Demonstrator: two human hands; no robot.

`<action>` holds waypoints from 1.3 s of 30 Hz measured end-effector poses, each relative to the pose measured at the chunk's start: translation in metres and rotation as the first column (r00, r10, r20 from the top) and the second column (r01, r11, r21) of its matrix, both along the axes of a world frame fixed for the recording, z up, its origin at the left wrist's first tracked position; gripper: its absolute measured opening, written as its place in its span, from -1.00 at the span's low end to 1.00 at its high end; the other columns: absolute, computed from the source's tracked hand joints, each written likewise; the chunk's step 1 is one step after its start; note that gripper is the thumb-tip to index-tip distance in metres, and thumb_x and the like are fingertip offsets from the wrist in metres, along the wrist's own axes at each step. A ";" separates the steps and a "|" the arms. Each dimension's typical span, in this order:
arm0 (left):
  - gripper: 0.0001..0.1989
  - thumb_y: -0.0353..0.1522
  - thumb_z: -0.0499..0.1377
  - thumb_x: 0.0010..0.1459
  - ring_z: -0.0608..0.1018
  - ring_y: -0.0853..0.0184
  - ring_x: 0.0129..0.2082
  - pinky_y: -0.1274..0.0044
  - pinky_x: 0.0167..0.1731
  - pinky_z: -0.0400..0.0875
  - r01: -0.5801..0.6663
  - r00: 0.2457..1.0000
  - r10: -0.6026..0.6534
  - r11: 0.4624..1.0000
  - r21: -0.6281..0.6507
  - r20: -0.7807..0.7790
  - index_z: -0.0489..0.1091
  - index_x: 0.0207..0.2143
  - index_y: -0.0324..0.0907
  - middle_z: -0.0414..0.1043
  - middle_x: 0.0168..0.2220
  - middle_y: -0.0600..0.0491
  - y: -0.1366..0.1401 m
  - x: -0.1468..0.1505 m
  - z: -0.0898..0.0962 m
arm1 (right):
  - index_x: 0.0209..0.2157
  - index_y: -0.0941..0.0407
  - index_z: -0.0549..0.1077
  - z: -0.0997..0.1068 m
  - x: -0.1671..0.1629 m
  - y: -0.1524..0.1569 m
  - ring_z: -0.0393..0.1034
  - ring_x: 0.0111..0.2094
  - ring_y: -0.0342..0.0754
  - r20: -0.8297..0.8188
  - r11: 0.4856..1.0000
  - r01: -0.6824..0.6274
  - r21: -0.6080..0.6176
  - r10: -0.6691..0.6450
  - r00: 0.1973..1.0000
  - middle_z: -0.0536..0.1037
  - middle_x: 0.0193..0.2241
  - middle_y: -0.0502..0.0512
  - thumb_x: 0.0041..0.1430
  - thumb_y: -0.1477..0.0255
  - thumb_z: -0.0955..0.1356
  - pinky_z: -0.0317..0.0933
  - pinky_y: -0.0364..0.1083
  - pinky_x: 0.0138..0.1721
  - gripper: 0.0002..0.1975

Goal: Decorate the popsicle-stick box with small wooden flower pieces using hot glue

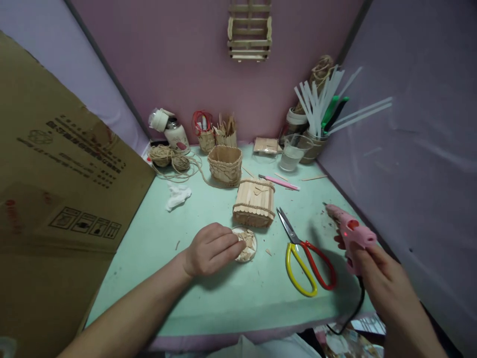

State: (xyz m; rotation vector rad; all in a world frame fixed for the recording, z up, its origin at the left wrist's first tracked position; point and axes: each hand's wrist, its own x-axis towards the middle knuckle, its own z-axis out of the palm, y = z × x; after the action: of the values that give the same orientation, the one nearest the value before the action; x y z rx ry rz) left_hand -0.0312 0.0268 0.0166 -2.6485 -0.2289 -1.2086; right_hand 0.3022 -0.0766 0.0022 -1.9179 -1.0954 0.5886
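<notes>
Along the near edge of the pale green table [231, 308], as the head camera looks down, a stretch of surface shows between the left forearm and the scissors [295, 239]. A cardboard box [74, 199] bounds the left side, a pink wall [167, 59] the back and a purple wall [410, 99] the right.

Two hands are at work. The left hand [214, 248] reaches over one round white dish [254, 251] of wood chips [246, 238], fingertips at the chips; whether they pinch a piece cannot be told. The right hand [380, 271] is wrapped around the handle of one pink glue gun [352, 231], held right of the scissors, nozzle pointing away from the person. One slatted wooden box [255, 196] sits just beyond the dish, and one woven basket [225, 169] stands behind it to the left. Two small wooden holders [206, 141] stand side by side at the back.

The scissors lie between the dish and the glue gun, tips just beside the slatted box. The gun's black cord [360, 298] hangs over the near edge. Farther back are a pink-handled tool [281, 183], a crumpled tissue [178, 196], twine [162, 155], a bottle [177, 137], a clear cup [290, 159] and white sticks [316, 107] bunched in a pot, some jutting right. A wooden rack [249, 42] hangs on the back wall.
</notes>
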 end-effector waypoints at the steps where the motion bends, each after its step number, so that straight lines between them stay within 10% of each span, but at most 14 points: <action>1: -0.88 -0.51 0.14 0.18 0.51 0.30 -0.40 0.48 -0.47 0.41 0.010 1.000 -0.010 1.000 0.001 -0.005 0.45 -0.24 -0.34 0.53 -0.42 -0.05 -0.001 0.000 0.000 | -0.24 0.13 0.56 0.004 -0.005 -0.005 0.51 -0.30 0.13 -0.126 1.000 -0.013 0.004 0.013 0.992 0.63 -0.32 0.19 0.08 0.02 0.30 0.38 -0.02 -0.34 -0.52; 6: -0.88 -0.51 0.12 0.19 0.52 0.30 -0.41 0.48 -0.51 0.38 0.044 0.999 -0.044 0.999 0.018 -0.020 0.45 -0.26 -0.35 0.54 -0.42 -0.04 -0.004 0.003 -0.002 | -0.48 0.08 0.58 0.020 -0.029 -0.026 0.49 -0.51 0.10 -0.408 0.997 -0.075 -0.024 0.059 0.911 0.61 -0.54 0.13 0.09 0.04 0.32 0.37 -0.03 -0.50 -0.59; 22: -0.93 -0.50 0.17 0.17 0.54 0.34 -0.43 0.50 -0.51 0.39 0.065 0.998 -0.066 0.996 0.065 0.002 0.46 -0.34 -0.28 0.56 -0.44 0.02 -0.009 0.013 -0.009 | -0.33 -0.02 0.65 0.040 -0.052 -0.032 0.51 -0.14 0.10 -0.176 0.979 -0.111 -0.169 0.081 0.981 0.67 -0.23 0.03 0.02 0.08 0.36 0.39 -0.11 -0.12 -0.67; 39: -0.92 -0.50 0.17 0.16 0.52 0.36 -0.44 0.51 -0.52 0.38 0.087 0.996 -0.087 0.994 0.059 -0.010 0.46 -0.37 -0.25 0.53 -0.44 0.02 -0.009 0.014 -0.007 | -0.38 0.00 0.65 0.044 -0.057 -0.031 0.54 -0.21 0.14 -0.134 0.986 -0.113 -0.126 0.096 0.986 0.67 -0.29 0.06 0.04 0.11 0.39 0.44 -0.09 -0.30 -0.71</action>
State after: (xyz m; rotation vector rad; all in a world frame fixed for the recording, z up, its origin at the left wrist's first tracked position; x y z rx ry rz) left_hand -0.0176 0.0178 0.0091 -2.6364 -0.0758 -1.2113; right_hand 0.2453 -0.1073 0.0458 -1.9147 -1.1038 0.8503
